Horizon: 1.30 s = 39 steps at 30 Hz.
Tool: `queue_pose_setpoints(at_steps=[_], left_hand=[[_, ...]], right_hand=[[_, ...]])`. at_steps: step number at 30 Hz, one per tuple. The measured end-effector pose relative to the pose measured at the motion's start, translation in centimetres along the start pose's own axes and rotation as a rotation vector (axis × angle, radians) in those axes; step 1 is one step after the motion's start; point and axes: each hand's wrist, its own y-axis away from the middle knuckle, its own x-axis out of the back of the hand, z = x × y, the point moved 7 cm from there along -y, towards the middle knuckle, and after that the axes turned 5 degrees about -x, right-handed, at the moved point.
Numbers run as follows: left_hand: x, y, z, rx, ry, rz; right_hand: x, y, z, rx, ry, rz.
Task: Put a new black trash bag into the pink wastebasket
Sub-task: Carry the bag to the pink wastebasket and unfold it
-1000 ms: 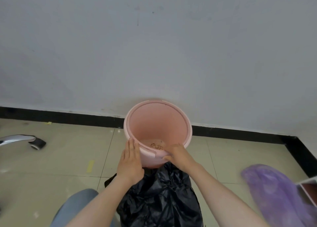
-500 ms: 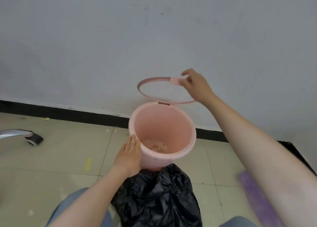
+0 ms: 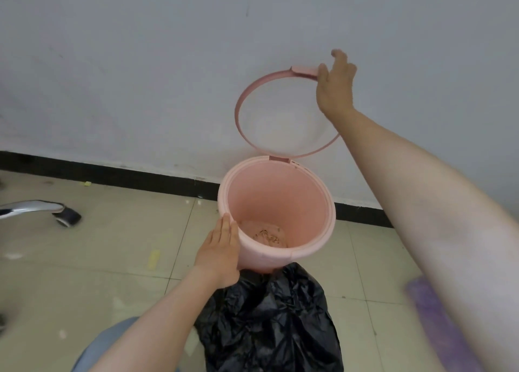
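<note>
Right now the round pink plastic wastebasket (image 3: 276, 217) is standing on the tiled floor against the white wall, unlined, with crumbs lying at its bottom. Its thin pink hinged rim ring (image 3: 283, 113) is standing tipped up behind it, and the right hand (image 3: 335, 86) is touching the ring's top edge with fingers loosely spread, not clamped on it. The left hand (image 3: 222, 252) is lying flat and open against the wastebasket's near-left wall, steadying it. A crumpled black plastic trash bag (image 3: 269, 321) is sitting just in front of the wastebasket, touching its base, directly beside the left hand, which is much the nearer of the two.
</note>
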Motion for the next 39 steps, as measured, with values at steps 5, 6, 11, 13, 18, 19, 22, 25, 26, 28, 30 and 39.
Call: queue_pose_setpoints(at_steps=[5,6,11,13,18,19,22,25,26,28,30,39], left_hand=[[0.2,0.0,0.0,0.003,-0.02,-0.015],[0.4,0.0,0.1,0.004,-0.022,-0.016],[0.9,0.4,0.4,0.009,-0.03,-0.031],[1.1,0.4,0.5,0.013,-0.022,-0.036],[1.4,1.0,0.6,0.006,0.067,0.016],[1.3,1.2,0.3,0.008,0.113,0.064],[-0.1,2.0,-0.8,0.083,0.229,0.183],[-3.7,2.6,-0.4,0.111,0.247,0.147],[-5.1,2.7,0.0,0.103,0.238,0.125],[-8.0,2.7,0.9,0.076,0.21,0.068],[-10.5,2.2,2.1,0.031,0.168,0.008],[-19.6,2.5,6.0,-0.093,0.092,-0.227]], right_hand=[[-0.5,0.6,2.5,0.06,0.444,-0.083],[-1.2,1.0,3.6,0.04,0.511,-0.186],[-1.5,3.2,7.1,-0.086,0.547,-0.43],[-1.0,4.5,7.4,-0.074,0.529,-0.436],[-0.9,10.9,8.9,-0.048,0.42,-0.525],[-0.9,12.5,9.4,-0.041,0.397,-0.524],[-0.8,17.3,10.8,-0.009,0.308,-0.468],[-0.9,22.3,13.3,-0.045,0.241,-0.329],[-1.1,24.1,14.6,-0.096,0.24,-0.283],[-1.9,27.8,17.7,-0.258,0.26,-0.247],[-3.1,31.8,20.6,-0.414,0.321,-0.288],[-7.1,49.2,25.1,-0.992,0.317,-0.589]])
